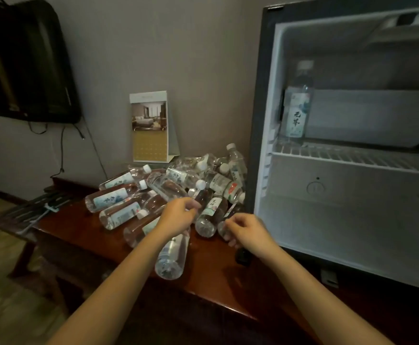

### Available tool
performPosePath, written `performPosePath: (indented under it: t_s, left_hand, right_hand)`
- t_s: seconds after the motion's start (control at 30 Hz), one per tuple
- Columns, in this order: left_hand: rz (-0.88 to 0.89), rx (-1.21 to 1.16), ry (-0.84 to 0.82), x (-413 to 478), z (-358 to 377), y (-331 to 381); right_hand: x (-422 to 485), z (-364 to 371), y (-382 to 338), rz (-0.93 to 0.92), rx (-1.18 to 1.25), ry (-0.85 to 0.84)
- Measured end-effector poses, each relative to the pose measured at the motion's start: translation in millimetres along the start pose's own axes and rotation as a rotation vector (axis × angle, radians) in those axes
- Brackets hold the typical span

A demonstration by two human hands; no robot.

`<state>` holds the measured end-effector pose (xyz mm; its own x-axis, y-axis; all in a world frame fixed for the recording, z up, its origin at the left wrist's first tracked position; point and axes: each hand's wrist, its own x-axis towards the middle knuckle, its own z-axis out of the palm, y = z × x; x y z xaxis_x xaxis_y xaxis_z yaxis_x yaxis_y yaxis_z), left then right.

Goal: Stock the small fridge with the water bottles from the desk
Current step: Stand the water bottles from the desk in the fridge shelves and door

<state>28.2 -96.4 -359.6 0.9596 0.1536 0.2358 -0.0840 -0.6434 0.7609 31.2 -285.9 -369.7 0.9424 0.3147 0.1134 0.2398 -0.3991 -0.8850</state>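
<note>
With the bottles (168,188) heaped on the desk (211,275) beside the open fridge (352,220), I am curling my left hand (178,216) and right hand (247,231) onto two top ones, though I cannot tell whether either is grasping, and lifting gently so the heap is not rolling.

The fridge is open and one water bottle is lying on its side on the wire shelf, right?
Not quite: in the head view the one water bottle on the wire shelf stands upright, not on its side. The fridge is open, as you said.
</note>
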Motion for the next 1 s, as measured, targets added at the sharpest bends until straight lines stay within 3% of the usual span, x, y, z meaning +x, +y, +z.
performPosePath:
  t_s: [0.13, 0.3, 0.4, 0.57, 0.63, 0.8, 1.0]
  left_hand:
    - [-0.042, 0.078, 0.028, -12, -7, -30]
    - [-0.178, 0.262, 0.113, -18, -19, -46]
    - [-0.308, 0.346, -0.048, -20, -21, -54]
    - [-0.469, -0.320, -0.157, -26, -14, -58]
    - [-0.505, -0.448, -0.192, -25, -14, -58]
    - [-0.549, -0.528, -0.283, -25, -9, -62]
    - [-0.565, -0.539, -0.335, -27, -3, -63]
  right_hand:
    - [9, 38, 13, 0.082, -0.077, -0.111]
    - [18, 72, 10, 0.229, 0.119, -0.140]
    - [21, 84, 3, 0.260, 0.176, -0.142]
    - [21, 89, 1, 0.263, 0.203, -0.071]
    - [21, 86, 3, 0.270, 0.183, -0.021]
    - [24, 75, 1, 0.271, 0.147, -0.012]
    - [16, 78, 0, 0.150, 0.151, -0.287]
